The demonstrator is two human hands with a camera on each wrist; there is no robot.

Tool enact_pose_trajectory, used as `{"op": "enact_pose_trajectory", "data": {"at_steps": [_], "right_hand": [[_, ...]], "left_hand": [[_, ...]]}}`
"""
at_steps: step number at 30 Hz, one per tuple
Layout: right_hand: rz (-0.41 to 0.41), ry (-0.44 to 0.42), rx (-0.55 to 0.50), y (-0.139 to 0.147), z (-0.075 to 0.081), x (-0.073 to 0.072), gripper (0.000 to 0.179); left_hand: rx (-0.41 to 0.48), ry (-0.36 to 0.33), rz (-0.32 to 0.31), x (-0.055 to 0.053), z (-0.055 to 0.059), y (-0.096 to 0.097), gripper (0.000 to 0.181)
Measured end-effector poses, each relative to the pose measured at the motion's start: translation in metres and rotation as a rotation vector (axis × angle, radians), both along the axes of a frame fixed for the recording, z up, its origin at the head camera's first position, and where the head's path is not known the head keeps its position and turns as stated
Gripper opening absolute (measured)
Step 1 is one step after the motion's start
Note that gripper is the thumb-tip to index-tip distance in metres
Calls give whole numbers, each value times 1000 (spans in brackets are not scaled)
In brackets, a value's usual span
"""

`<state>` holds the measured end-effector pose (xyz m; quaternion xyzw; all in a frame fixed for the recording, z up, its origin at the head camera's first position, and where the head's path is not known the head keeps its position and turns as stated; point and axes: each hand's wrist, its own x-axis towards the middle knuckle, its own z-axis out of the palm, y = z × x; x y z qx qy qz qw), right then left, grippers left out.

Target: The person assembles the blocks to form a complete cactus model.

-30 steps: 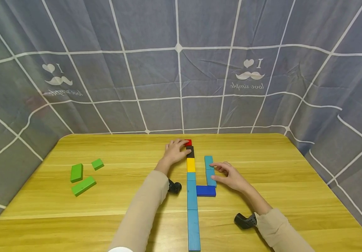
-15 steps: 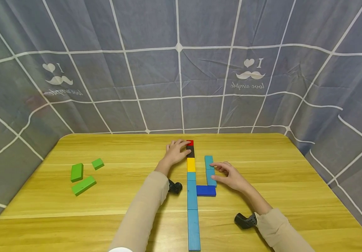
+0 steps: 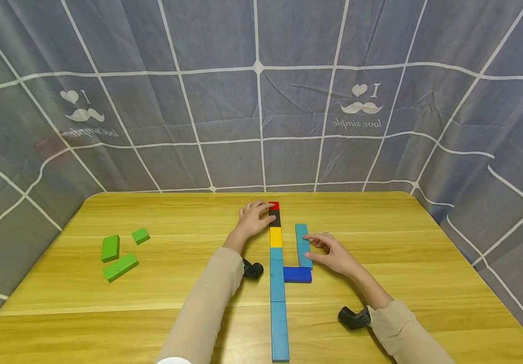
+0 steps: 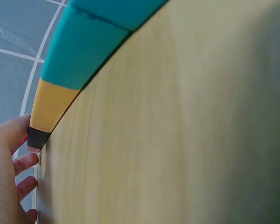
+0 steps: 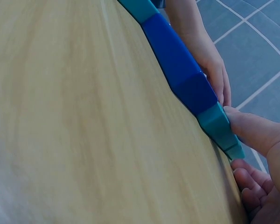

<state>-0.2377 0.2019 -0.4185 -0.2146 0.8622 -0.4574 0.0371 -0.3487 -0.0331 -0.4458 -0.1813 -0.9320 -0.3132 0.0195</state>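
Hanging at the back: grey curtain (image 3: 225,111), criss-crossed with white lines, printed with hearts and moustaches.
Table (image 3: 61,313): wooden, spread wide below.
Sleeves: beige, left sleeve (image 3: 207,303) and right sleeve (image 3: 411,333) coming in from the near side.
Long row (image 3: 277,280): straight down the middle, light blue up close, then yellow block (image 3: 275,237), black block (image 3: 276,224), and red block (image 3: 277,208) at the far tip!
Left hand (image 3: 251,219): loosely spread, touching black with the thumb, red with the forefinger.
Right hand (image 3: 334,255): well apart from the left, thumb and forefinger parted, touching the light blue pair (image 3: 300,233) from the right.
Light blue pair: end to end, right of the row, meeting dark blue.
Dark blue block (image 3: 297,274): crosswise, left end against the row.
Green blocks (image 3: 121,268): three, far left.
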Motion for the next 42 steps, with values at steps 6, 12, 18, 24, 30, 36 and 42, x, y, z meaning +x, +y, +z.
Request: {"op": "enact_pose_trajectory", "data": {"at_steps": [6, 12, 18, 24, 30, 36, 42], "right_hand": [[-3, -3, -1, -1, 2, 0, 41], [-1, 3, 2, -1, 1, 0, 41], [1, 7, 4, 0, 0, 0, 41], [7, 6, 0, -2, 0, 0, 41], [8, 5, -5, -2, 0, 1, 42], [9, -1, -13, -2, -1, 1, 42], [10, 2, -11, 0, -1, 1, 41]], "left_hand": [[10, -1, 7, 0, 1, -1, 47], [18, -2, 15, 0, 2, -1, 48], [25, 0, 20, 0, 0, -1, 48], [137, 13, 11, 2, 4, -8, 50], [262, 65, 55, 14, 15, -28, 48], [300, 123, 78, 35, 25, -63, 46], [296, 149, 124, 60, 29, -106, 48]]}}
